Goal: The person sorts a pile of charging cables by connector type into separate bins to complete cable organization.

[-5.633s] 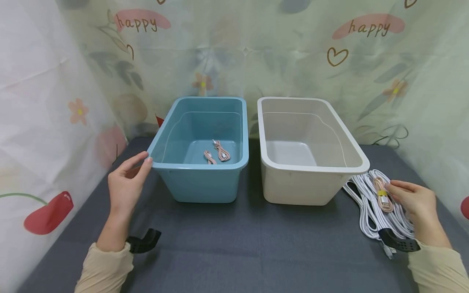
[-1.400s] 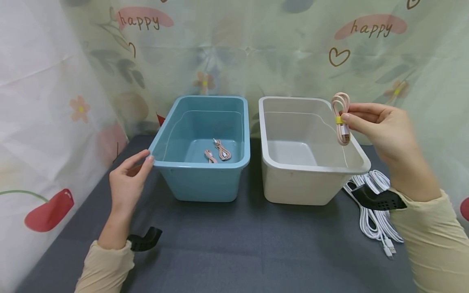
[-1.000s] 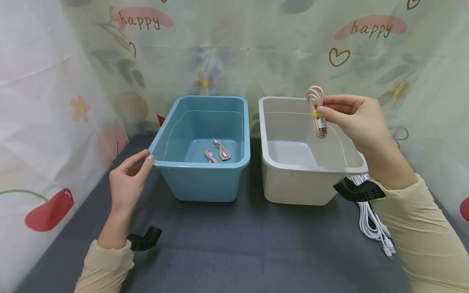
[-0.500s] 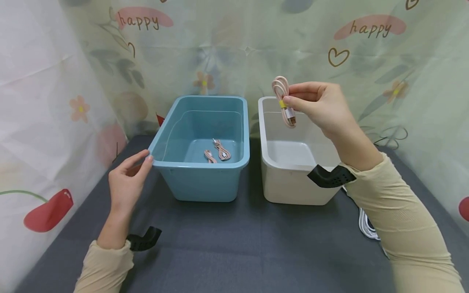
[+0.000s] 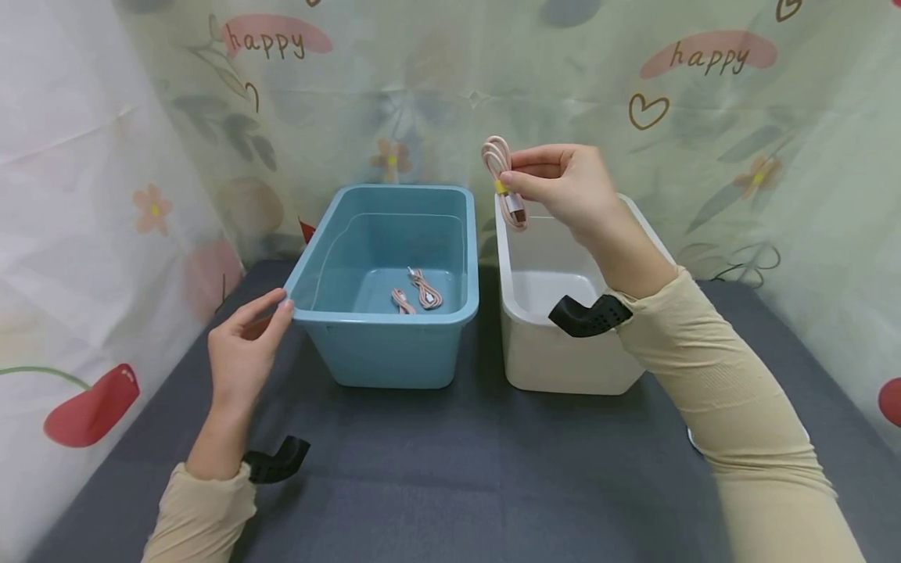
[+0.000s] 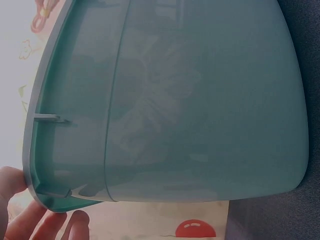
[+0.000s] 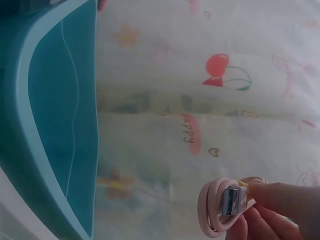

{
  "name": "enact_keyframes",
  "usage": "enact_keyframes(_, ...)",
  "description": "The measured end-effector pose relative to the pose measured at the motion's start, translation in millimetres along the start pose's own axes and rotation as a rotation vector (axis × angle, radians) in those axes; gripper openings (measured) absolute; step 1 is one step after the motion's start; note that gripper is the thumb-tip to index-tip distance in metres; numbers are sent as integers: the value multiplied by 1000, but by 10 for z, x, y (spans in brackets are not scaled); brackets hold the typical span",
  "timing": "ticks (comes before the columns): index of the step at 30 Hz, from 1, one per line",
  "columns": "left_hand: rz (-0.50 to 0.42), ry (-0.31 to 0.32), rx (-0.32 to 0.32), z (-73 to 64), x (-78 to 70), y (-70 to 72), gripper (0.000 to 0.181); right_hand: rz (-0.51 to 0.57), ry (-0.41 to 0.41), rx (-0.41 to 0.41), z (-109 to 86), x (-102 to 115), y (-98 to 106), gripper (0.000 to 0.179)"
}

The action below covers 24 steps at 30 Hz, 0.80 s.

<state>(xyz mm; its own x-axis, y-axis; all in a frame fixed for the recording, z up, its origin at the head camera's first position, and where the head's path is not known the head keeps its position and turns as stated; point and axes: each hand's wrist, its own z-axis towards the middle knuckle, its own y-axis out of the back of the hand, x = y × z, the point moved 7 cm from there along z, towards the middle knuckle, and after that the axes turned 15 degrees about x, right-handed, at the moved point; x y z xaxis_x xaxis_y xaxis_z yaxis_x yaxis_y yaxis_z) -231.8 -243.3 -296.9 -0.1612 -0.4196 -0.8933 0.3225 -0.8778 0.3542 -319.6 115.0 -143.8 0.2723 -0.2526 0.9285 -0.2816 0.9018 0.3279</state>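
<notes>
My right hand [image 5: 570, 184] pinches a coiled pink USB cable [image 5: 516, 205] between thumb and fingers, raised above the gap between the two bins. A yellow tie binds the coil; its metal plug shows in the right wrist view. My left hand [image 5: 242, 352] holds the near left corner of the blue bin [image 5: 380, 318], thumb and fingers on opposite sides of the rim in the left wrist view. Two more pink cables, one coiled [image 5: 425, 289] and one partly hidden by the front rim [image 5: 403, 302], lie on the blue bin's floor.
Right of the blue bin stands a cream bin [image 5: 563, 356], partly covered by my right wrist. White cable [image 5: 693, 440] peeks out beside my right sleeve, the rest hidden. A dark cloth [image 5: 450, 469] covers the table, and printed curtains [image 5: 436, 78] hang around it.
My right hand has picked the pink cable off the white cables at the right, lifted it and carried it left across the cream bin. The left hand stays at the blue bin's corner.
</notes>
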Motion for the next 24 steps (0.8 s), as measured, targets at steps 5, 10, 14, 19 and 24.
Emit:
enact_keyframes(5, -4, -2, 1, -5, -2, 2, 34, 11, -10, 6, 136, -41, -64, 36)
enact_keyframes(10, 2, -11, -4, -15, -14, 8, 33, 9, -48, 14, 274, -100, -145, 36)
enact_keyframes(14, 4, -15, -3, -15, -20, 8, 33, 6, -100, 10, 391, -178, -221, 35)
enact_keyframes(19, 2, -12, -1, -13, -17, 7, 33, 28, -141, 22, 542, -251, -340, 35)
enact_keyframes(24, 1, -9, 1, -4, -4, 5, 33, 52, -176, 8, 674, -304, -428, 33)
